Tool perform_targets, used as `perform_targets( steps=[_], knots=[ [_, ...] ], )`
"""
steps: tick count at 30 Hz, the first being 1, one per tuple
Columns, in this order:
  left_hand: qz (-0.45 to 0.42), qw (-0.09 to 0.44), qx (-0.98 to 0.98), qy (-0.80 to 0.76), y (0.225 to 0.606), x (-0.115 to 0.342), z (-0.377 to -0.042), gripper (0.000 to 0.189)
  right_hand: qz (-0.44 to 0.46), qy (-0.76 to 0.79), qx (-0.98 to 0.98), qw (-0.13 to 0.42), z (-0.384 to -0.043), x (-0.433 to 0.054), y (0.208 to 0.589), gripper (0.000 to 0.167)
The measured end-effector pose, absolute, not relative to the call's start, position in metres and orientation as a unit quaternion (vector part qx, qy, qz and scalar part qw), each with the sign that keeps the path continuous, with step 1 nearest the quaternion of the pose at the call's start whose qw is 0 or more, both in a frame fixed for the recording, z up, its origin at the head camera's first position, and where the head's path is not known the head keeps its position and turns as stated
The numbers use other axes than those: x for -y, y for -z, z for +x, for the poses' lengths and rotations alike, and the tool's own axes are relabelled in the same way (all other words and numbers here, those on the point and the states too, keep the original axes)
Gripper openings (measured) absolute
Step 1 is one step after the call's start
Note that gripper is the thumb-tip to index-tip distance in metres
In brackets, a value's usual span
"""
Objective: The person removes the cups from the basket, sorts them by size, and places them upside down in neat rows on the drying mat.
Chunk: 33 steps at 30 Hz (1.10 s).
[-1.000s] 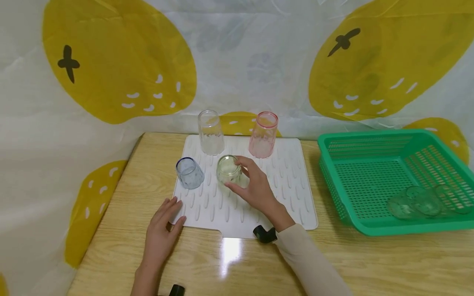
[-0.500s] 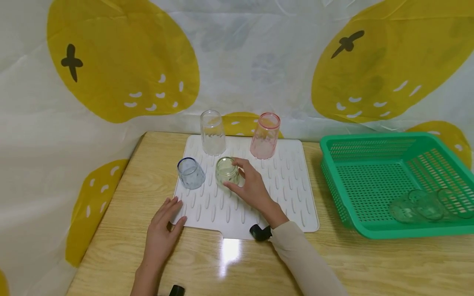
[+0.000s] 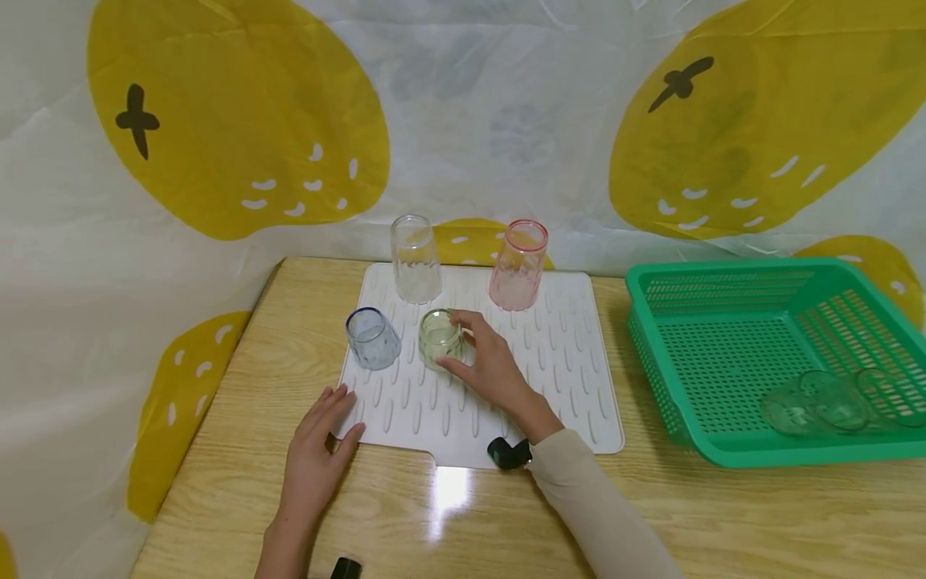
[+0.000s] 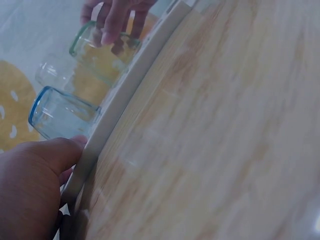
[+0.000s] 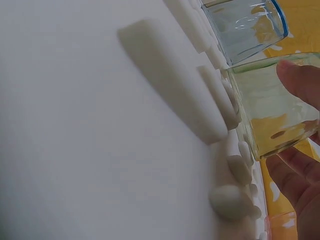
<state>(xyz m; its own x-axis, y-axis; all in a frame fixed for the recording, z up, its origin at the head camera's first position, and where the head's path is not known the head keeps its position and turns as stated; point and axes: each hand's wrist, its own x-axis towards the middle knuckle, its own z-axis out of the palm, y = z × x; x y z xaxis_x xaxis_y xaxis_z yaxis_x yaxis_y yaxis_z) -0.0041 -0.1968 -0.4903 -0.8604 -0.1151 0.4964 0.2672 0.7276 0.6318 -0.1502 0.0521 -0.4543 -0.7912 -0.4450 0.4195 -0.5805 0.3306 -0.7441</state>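
Observation:
In the head view, my right hand (image 3: 494, 366) holds a small green-tinted glass (image 3: 436, 347) by its right side, thumb in front and fingers behind. The right wrist view shows this glass upright, its base on the ridges of the white drying mat (image 3: 499, 438). Relaxed fingers of my left hand (image 3: 316, 442) rest at the mat's front left corner. Just beyond them stands a small blue-rimmed glass (image 3: 374, 344), left of the green one. At the mat's back are a tall clear glass (image 3: 417, 269) and a tall pink-rimmed glass (image 3: 518, 273), both upright.
A green plastic basket (image 3: 723, 458) stands on the wooden table (image 3: 405, 523) to the right of the mat. Several clear glasses (image 3: 817, 406) lie in its front right part; their exact number is hard to tell. A lemon-printed sheet (image 3: 463, 121) hangs behind the table.
The right hand has shifted slightly left and toward the person with the green glass, and moved very little over the last half second. The left hand has stayed where it was.

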Motion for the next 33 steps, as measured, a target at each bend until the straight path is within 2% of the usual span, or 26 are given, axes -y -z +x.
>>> perform_targets(
  steps=[12,21,33],
  knots=[
    [-0.044,0.261,0.892,0.367,0.49,0.197,-0.004,0.047,0.326,-0.457,0.827,0.011,-0.158,-0.06,0.444,0.067],
    [-0.033,0.251,0.893,0.371,0.49,0.196,-0.003,0.046,0.338,-0.398,0.851,-0.045,-0.165,-0.069,0.428,0.062],
    [-0.033,0.246,0.896,0.368,0.49,0.197,-0.003,0.047,0.351,-0.383,0.853,-0.047,-0.166,-0.074,0.427,0.063]
  ],
)
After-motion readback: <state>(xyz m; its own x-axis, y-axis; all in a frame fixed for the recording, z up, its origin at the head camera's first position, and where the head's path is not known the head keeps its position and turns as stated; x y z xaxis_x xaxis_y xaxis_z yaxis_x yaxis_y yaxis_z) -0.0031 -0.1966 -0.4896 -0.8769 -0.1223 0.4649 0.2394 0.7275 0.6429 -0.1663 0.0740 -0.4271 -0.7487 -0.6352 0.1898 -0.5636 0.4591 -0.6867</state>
